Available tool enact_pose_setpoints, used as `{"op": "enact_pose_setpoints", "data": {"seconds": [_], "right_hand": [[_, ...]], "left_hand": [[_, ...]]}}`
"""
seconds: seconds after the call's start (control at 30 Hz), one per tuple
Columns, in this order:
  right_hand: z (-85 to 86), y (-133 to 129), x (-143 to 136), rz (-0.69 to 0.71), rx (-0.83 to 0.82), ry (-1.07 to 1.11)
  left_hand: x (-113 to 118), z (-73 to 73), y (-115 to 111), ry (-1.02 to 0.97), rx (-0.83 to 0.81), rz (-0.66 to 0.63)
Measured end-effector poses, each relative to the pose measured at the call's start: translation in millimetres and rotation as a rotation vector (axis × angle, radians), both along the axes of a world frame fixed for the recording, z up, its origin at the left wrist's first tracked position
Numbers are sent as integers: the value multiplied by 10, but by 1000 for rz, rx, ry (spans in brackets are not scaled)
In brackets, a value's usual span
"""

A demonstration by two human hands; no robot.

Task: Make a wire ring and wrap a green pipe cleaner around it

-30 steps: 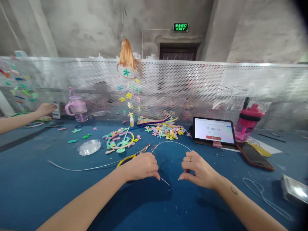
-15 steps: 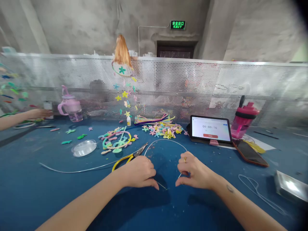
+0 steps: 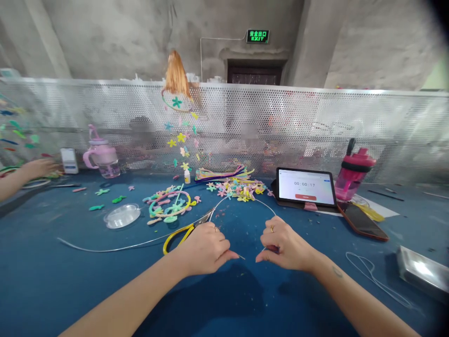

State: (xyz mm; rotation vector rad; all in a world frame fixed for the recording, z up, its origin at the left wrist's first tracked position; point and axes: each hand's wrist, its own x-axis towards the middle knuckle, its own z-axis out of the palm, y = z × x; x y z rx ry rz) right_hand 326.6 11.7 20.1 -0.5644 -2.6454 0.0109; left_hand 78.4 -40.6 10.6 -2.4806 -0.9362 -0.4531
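Note:
A thin pale wire [image 3: 264, 203] arches away from me between my two hands, bent into an open loop. My left hand [image 3: 209, 248] is closed on one side of it, and a short end pokes out past the thumb. The other side is pinched in my right hand [image 3: 286, 244], thumb pointing toward the left one. A small gap separates the two thumbs. Yellow-handled scissors [image 3: 183, 232] lie just beyond my left hand, partly covering a longer loose wire [image 3: 115, 250] on the blue table [image 3: 224, 309].
Behind are fuzzy flower pieces [image 3: 242, 189], a decorated ring [image 3: 189, 202], a clear dish [image 3: 122, 216] and a glue bottle [image 3: 187, 176]. Rightward stand a tablet [image 3: 306, 185], pink bottle [image 3: 352, 175], phone [image 3: 363, 222] and metal box [image 3: 423, 269]. Another person's hand [image 3: 40, 168] is far left.
Both hands have risen slightly with the wire, and its arch now reaches the flower pieces. The end by my left thumb points more level. The other person's hand has shifted left.

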Motion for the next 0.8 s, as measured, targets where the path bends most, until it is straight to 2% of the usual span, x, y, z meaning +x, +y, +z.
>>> {"op": "enact_pose_setpoints", "data": {"seconds": [0.13, 0.33, 0.67, 0.8], "right_hand": [[-6, -35, -21, -55, 75, 40], [14, -85, -3, -63, 89, 123], [14, -159, -75, -132, 149, 177], [28, -197, -107, -115, 161, 186]], "left_hand": [[31, 59, -41, -61, 64, 39], [6, 161, -72, -128, 110, 91], [147, 111, -125, -152, 124, 107], [190, 130, -176, -158, 153, 91]]}}
